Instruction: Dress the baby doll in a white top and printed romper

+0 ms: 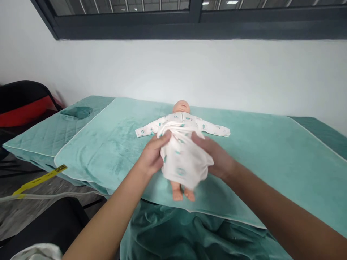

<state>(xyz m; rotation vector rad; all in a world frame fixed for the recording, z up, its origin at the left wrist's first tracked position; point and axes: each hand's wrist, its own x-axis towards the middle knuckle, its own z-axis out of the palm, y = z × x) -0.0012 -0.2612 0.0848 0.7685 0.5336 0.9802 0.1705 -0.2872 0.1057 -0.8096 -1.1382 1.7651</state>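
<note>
A baby doll [181, 106] lies on its back on the green bed, head toward the wall and feet toward me. It has on a white baby top [217, 129] with a green print, both sleeves spread out sideways. Over its belly and legs, my left hand [154, 151] and my right hand [213, 153] are closed on the two sides of white printed baby clothing [184, 159]. This cloth is bunched and slightly blurred; whether it is part of the top or a separate piece I cannot tell. Below its lower edge the doll's bare feet [178, 195] show.
A light green cover [271, 162] lies over the bed, with dark green cloth [200, 234] hanging at the front. At left are a face hole [77, 112], a black and red chair [24, 104] and a cable [67, 194] with a yellow tag [40, 179]. A white wall [189, 68] stands behind.
</note>
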